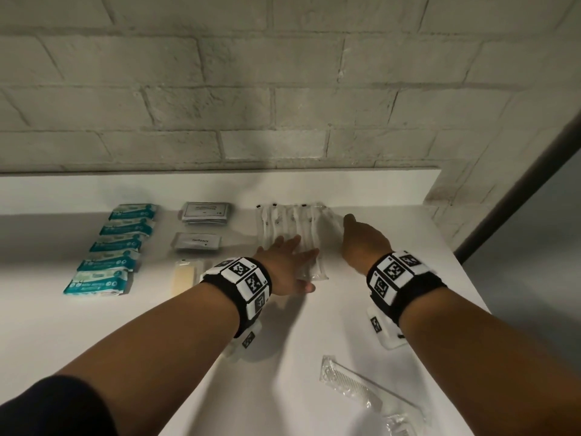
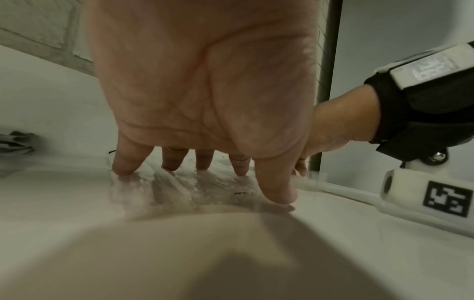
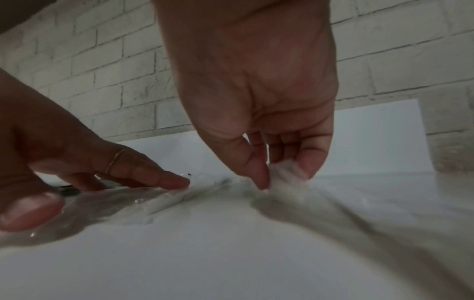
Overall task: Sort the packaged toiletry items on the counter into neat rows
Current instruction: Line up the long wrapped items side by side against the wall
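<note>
The left hand (image 1: 284,265) lies flat, fingers straight, pressing the clear packets (image 1: 289,231) at the far middle of the surface (image 1: 314,325). The right hand (image 1: 361,240) pinches the rightmost packet's (image 3: 284,170) wrapper between thumb and fingers. Teal packs (image 1: 116,247) form a row at left; grey sachets (image 1: 204,212) lie between them and the clear packets.

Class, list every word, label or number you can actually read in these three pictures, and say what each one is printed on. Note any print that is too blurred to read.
"TOOTHPASTE": on the grey sachet in the middle column.
Unreadable: print on the grey packet behind it, too small.
Unreadable: white lettering on the teal packs, blurred.
No words: the wristbands carry only black-and-white square codes.
</note>
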The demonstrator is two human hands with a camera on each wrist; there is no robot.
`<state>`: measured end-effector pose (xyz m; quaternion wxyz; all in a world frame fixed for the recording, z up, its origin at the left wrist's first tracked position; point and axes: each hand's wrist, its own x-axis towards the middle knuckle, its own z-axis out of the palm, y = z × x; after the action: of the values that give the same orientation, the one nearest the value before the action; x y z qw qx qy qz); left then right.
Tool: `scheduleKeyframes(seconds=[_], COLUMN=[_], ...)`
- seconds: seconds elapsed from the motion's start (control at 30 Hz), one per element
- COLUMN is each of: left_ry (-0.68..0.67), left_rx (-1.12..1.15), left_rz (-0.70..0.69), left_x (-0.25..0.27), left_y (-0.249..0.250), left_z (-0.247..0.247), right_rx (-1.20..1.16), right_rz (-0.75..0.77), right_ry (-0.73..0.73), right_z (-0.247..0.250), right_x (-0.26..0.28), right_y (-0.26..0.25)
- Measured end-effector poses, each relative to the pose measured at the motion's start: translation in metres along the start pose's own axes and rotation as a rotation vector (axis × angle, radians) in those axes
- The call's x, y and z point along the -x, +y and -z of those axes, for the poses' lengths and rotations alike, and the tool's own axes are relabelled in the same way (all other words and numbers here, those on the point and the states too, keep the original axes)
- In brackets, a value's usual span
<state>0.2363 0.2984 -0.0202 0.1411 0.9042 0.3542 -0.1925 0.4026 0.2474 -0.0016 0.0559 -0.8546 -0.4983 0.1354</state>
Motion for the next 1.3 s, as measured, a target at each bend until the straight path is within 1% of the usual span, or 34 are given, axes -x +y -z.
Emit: scheduleKeyframes(seconds=[0.03, 0.1, 0.13, 0.17, 0.23, 0.27, 0.4, 0.5, 0.83, 1.0, 1.1, 1.17, 1.23, 1.27, 1.3], left_ry=[0.002, 0.003, 0.002, 0.001, 0.001, 0.003, 0.009, 0.017, 0.029, 0.018, 0.036, 0.065, 0.131, 0.188, 0.250], left_rx=[-0.002, 0.000, 0.003, 0.006, 0.008, 0.008, 0.018, 0.032, 0.053, 0.063, 0.042, 0.015, 0.011, 0.007, 0.006], left_rz=[-0.001, -0.003, -0.003, -0.004, -0.005, -0.006, -0.006, -0.004, 0.013, 0.025, 0.021, -0.006, -0.063, -0.107, -0.156], left_x=[0.000, 0.001, 0.001, 0.001, 0.002, 0.002, 0.003, 0.003, 0.002, 0.002, 0.004, 0.007, 0.013, 0.019, 0.024], left_y=[0.001, 0.001, 0.001, 0.000, 0.000, 0.001, 0.001, 0.001, 0.000, -0.003, -0.003, 0.000, 0.005, 0.010, 0.016], left_z=[0.000, -0.001, -0.001, -0.001, 0.000, 0.000, 0.001, -0.001, -0.002, -0.002, -0.002, 0.000, 0.003, 0.002, 0.002], right_rx=[-0.056, -0.241, -0.299, -0.304, -0.230, -0.178, -0.003, 0.018, 0.129, 0.144, 0.028, -0.043, 0.004, 0.053, 0.089], right_rz=[-0.016, -0.065, -0.091, -0.105, -0.100, -0.073, 0.108, 0.201, 0.231, 0.207, 0.187, 0.123, -0.003, -0.089, -0.160], right_ry=[0.005, -0.007, -0.020, -0.033, -0.041, -0.034, -0.071, -0.082, -0.120, -0.136, -0.136, -0.065, 0.016, 0.008, -0.032], right_z=[0.001, 0.007, 0.010, 0.013, 0.014, 0.013, 0.001, -0.008, -0.020, -0.024, -0.021, -0.012, -0.001, 0.004, 0.009], right_x=[-0.002, -0.005, -0.006, -0.006, -0.006, -0.005, 0.000, 0.000, -0.006, -0.007, -0.008, -0.007, -0.004, -0.001, 0.002], right_y=[0.000, 0.001, 0.003, 0.005, 0.008, 0.009, 0.002, -0.009, -0.018, -0.023, -0.017, -0.005, 0.015, 0.028, 0.039])
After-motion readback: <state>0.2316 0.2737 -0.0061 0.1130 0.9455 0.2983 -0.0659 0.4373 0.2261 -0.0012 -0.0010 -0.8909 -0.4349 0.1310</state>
